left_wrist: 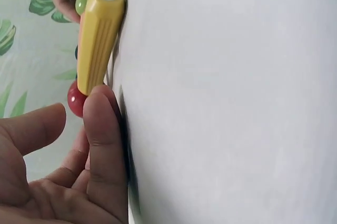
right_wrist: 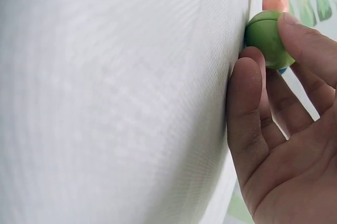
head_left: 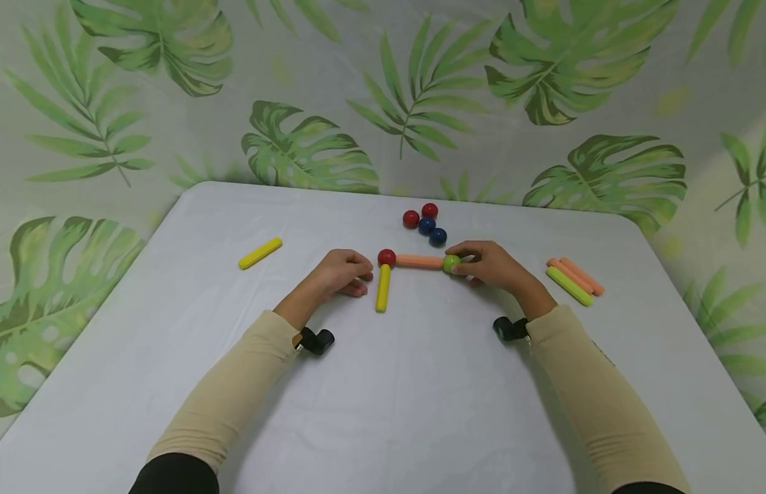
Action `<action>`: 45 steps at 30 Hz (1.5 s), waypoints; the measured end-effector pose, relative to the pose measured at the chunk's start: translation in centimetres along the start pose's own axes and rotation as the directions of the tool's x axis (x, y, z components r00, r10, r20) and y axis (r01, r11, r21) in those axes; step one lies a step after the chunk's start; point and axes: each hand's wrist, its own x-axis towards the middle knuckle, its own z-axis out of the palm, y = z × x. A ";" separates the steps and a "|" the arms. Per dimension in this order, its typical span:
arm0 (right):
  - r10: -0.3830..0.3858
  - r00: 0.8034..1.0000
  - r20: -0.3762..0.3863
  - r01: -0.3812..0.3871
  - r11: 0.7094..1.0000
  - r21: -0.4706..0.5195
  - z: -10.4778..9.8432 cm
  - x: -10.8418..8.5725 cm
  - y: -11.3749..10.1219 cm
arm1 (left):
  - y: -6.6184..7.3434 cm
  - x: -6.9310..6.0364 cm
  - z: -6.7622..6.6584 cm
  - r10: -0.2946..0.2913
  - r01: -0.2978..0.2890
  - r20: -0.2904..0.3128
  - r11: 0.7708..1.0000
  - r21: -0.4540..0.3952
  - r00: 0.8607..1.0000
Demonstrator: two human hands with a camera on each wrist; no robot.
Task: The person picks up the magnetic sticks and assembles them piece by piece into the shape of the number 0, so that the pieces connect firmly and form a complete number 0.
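The right hand [head_left: 491, 264] pinches a shiny light-green ball [head_left: 451, 264]. From it, a slim salmon-coloured stick [head_left: 420, 262] runs toward nine o'clock to a glossy red ball [head_left: 386, 258], below which a ridged yellow stick [head_left: 383, 288] points to six o'clock. The left hand [head_left: 341, 271], thumb spread from loosely bent fingers, lies just beside the red ball, at nine o'clock.

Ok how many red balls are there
3: one red ball at the corner between an orange stick and a yellow stick; two red balls farther back, beside blue balls.
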 end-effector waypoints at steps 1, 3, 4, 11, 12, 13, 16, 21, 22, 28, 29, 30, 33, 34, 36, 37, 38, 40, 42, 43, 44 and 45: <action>0.002 1.000 -0.001 -0.002 1.000 0.001 0.0 0.0 -0.1 | 0.0 0.1 -0.1 0.010 -0.010 -0.003 1.000 0.011 1.000; 0.004 1.000 -0.002 -0.004 1.000 0.003 -0.1 0.0 -0.1 | 0.1 0.3 -0.3 0.041 -0.041 -0.012 0.998 0.044 0.999; 0.005 1.000 -0.002 -0.005 1.000 0.005 -0.1 0.0 -0.2 | 0.1 0.5 -0.4 0.057 -0.055 -0.019 0.997 0.062 0.998; -0.018 1.000 0.000 0.018 1.000 0.007 0.0 0.0 -0.1 | 0.6 1.4 -1.1 0.151 -0.145 -0.021 0.970 0.193 0.988; -0.023 1.000 0.001 0.023 1.000 0.008 0.1 0.0 -0.1 | 0.7 1.5 -1.2 0.164 -0.159 -0.008 0.966 0.206 0.986; -0.033 0.999 0.002 0.033 0.999 0.009 0.1 0.0 0.0 | 0.8 1.7 -1.3 0.177 -0.174 0.004 0.962 0.209 0.984; -0.057 0.998 0.005 0.057 0.998 0.005 0.3 0.0 0.0 | 0.9 2.2 -1.4 0.214 -0.221 0.056 0.953 0.208 0.975; -0.060 0.998 0.002 0.060 0.998 -0.004 0.4 0.1 0.0 | 1.0 3.1 -1.5 0.234 -0.258 0.139 0.947 0.190 0.962; -0.055 0.998 0.000 0.056 0.998 -0.003 0.4 0.1 0.0 | 1.0 3.2 -1.6 0.231 -0.256 0.146 0.949 0.183 0.962; -0.052 0.999 -0.001 0.052 0.999 -0.011 0.2 0.1 -0.2 | 1.1 3.8 -2.0 0.245 -0.272 0.165 0.947 0.169 0.955; -0.053 0.999 0.000 0.053 0.999 -0.011 0.2 0.1 -0.2 | 1.1 3.8 -2.0 0.255 -0.287 0.176 0.940 0.186 0.951; -0.052 0.999 0.000 0.052 0.999 -0.011 0.2 0.1 -0.2 | 1.2 3.7 -2.0 0.265 -0.302 0.188 0.930 0.209 0.946; -0.050 0.999 -0.002 0.050 0.999 -0.010 0.1 0.0 -0.3 | 1.2 4.0 -2.0 0.291 -0.347 0.218 0.890 0.296 0.931; -0.050 0.999 -0.003 0.050 0.999 -0.009 0.1 0.1 -0.2 | 1.3 4.1 -1.9 0.296 -0.357 0.225 0.880 0.313 0.928; -0.052 0.999 -0.006 0.052 0.999 -0.008 0.1 0.0 -0.3 | 1.4 4.4 -1.9 0.300 -0.366 0.228 0.861 0.352 0.926; -0.053 0.999 -0.007 0.053 0.999 -0.008 0.1 0.0 -0.3 | 1.4 4.6 -1.8 0.300 -0.367 0.228 0.855 0.367 0.926; -0.055 0.998 -0.007 0.055 0.998 -0.010 0.0 0.0 -0.3 | 1.4 4.7 -1.8 0.296 -0.363 0.224 0.850 0.382 0.929; -0.054 0.998 -0.012 0.053 0.998 -0.017 0.0 0.0 -0.3 | 1.5 4.8 -1.7 0.296 -0.362 0.218 0.841 0.402 0.930; -0.052 0.998 -0.022 0.051 0.998 -0.029 -0.1 0.0 -0.3 | 1.6 4.9 -1.7 0.292 -0.356 0.213 0.839 0.410 0.933; -0.053 0.998 -0.027 0.052 0.998 -0.036 -0.1 0.0 -0.3 | 1.7 5.0 -1.6 0.288 -0.352 0.210 0.841 0.410 0.934; -0.055 0.998 -0.031 0.054 0.998 -0.040 -0.2 0.0 -0.3 | 1.8 5.1 -1.5 0.286 -0.349 0.206 0.841 0.413 0.936; -0.057 0.998 -0.037 0.056 0.998 -0.041 -0.3 0.0 -0.3 | 1.9 5.1 -1.5 0.286 -0.347 0.203 0.843 0.412 0.936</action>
